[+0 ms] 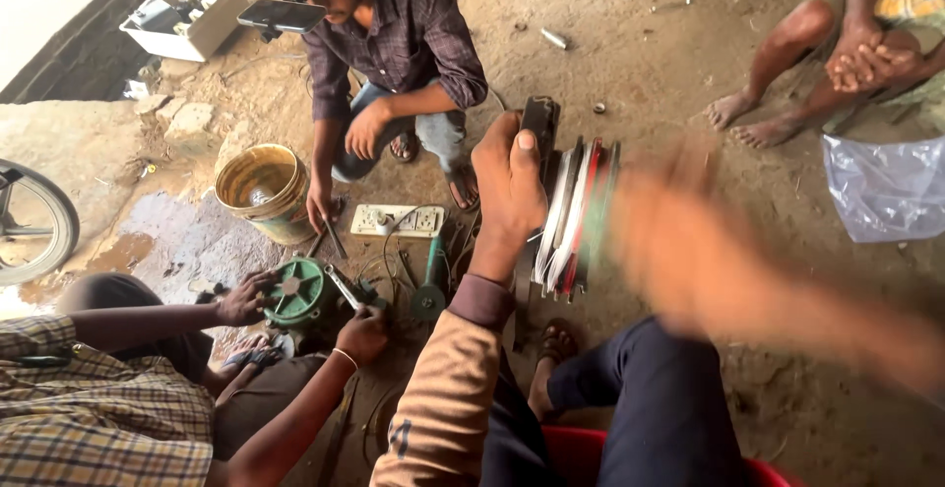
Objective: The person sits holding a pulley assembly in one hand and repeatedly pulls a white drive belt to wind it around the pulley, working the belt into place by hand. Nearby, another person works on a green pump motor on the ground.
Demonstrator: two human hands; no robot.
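Head view: your left hand (507,187) is closed around the top of a black holder (539,123), steadying a stack of thin flat blades (576,221), white, red and green, upright over the dirt floor (689,64). Keep that hold firm and the stack vertical. Your right hand (679,241) sits just beside the blades, motion-blurred; whether it is spread or pinching cannot be told. Keep clear of the co-worker's green motor housing (295,292).
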